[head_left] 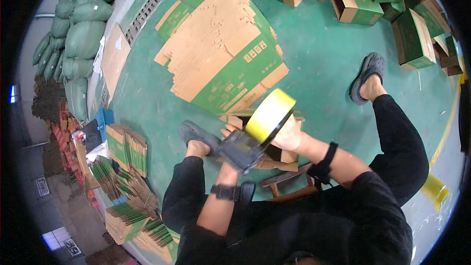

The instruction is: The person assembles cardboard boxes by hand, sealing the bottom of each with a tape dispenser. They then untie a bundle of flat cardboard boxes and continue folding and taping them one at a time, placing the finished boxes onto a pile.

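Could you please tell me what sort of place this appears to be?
Probably a packing area in a warehouse or workshop: a big stack of flattened cartons lies on the green floor, stuffed green sacks are piled along one side, and the hands hold a tape dispenser.

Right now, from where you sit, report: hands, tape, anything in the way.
Right hand holding tape gun, yellow roll loaded. Left hand partly behind it, contact unclear. Box below, view partly blocked by gun and hands.
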Motion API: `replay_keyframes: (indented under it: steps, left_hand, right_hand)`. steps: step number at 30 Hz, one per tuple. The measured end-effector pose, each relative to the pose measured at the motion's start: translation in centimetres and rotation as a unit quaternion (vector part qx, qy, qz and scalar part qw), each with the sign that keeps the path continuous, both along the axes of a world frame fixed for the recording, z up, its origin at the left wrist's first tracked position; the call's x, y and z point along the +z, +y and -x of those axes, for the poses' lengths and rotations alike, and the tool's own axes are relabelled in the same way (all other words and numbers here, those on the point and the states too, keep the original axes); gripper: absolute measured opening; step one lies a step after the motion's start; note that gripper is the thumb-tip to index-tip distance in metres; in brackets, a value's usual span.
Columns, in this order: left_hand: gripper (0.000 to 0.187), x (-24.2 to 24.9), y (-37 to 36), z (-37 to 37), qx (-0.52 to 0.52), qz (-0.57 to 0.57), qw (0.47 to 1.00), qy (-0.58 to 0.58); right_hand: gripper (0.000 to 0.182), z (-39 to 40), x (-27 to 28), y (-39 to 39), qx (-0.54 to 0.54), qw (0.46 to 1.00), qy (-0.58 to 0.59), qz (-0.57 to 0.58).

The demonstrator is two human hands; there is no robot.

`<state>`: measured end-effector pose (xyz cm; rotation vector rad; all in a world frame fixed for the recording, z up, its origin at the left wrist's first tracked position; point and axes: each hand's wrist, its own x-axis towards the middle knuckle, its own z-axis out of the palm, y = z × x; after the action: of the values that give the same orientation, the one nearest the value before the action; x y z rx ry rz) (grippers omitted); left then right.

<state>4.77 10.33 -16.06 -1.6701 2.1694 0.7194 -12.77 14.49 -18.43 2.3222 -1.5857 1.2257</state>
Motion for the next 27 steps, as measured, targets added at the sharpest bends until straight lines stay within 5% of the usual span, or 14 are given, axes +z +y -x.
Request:
replay_keyframes:
  steps: [3,4,5,7,9,12,15,17,18,19,21,23,25,27]
  left_hand:
    - [0.089,1.7,3.4,3.0,-0.099,-0.027,0.958,0.267]
    - [0.101,2.7,3.4,4.0,-0.079,-0.075,0.981,0.16]
    - [0.108,0.7,2.7,4.0,-0.025,-0.234,0.952,0.196]
    - [0.117,-2.3,1.9,4.9,-0.058,-0.224,0.973,-0.021]
    - [0.112,-0.1,2.1,7.1,0.066,-0.195,0.967,-0.148]
    - [0.1,-0.3,2.4,5.4,0.036,-0.191,0.977,-0.088]
    - [0.06,4.2,2.8,1.4,-0.04,-0.079,0.994,-0.068]
    - [0.042,3.8,4.0,-3.2,0.031,0.191,0.981,0.019]
    - [0.042,1.2,4.2,-5.0,0.057,0.219,0.969,0.097]
    - [0.043,-1.1,3.5,-6.0,0.086,0.259,0.945,0.182]
    - [0.048,-1.8,0.6,-2.7,0.092,0.331,0.924,0.169]
    - [0.048,-4.2,-1.1,-0.7,0.172,0.295,0.926,0.161]
    - [0.044,-5.2,-1.4,-0.3,0.147,0.36,0.906,0.167]
    - [0.041,-4.4,-0.7,-0.1,0.188,0.241,0.937,0.171]
  right_hand:
    - [0.031,-1.3,-2.6,-1.0,0.035,0.995,-0.078,-0.052]
    - [0.032,-1.2,-1.6,-0.9,0.012,0.995,-0.086,-0.046]
    - [0.033,-0.8,-0.1,-0.8,-0.01,0.995,-0.09,-0.036]
    - [0.036,0.5,1.4,-1.6,-0.009,0.994,-0.04,-0.103]
    - [0.036,2.2,5.4,-4.4,-0.11,0.957,-0.006,-0.267]
    - [0.044,1.6,0.6,-3.8,-0.131,0.941,-0.105,-0.293]
    - [0.042,-0.9,-4.1,0.9,-0.093,0.965,-0.15,-0.195]
    - [0.036,-0.6,-3.9,0.9,-0.057,0.986,-0.103,-0.117]
    - [0.034,-0.5,-3.7,1.6,-0.066,0.945,-0.163,-0.277]
    - [0.039,-0.3,-2.7,0.9,-0.043,0.924,-0.246,-0.29]
    - [0.042,0.2,-2.0,0.7,-0.03,0.913,-0.303,-0.271]
    - [0.045,0.2,-0.5,0.3,-0.014,0.912,-0.303,-0.276]
    - [0.048,-0.1,0.0,0.8,-0.004,0.951,-0.177,-0.254]
    - [0.036,-1.9,-3.1,1.1,-0.009,0.965,-0.156,-0.213]
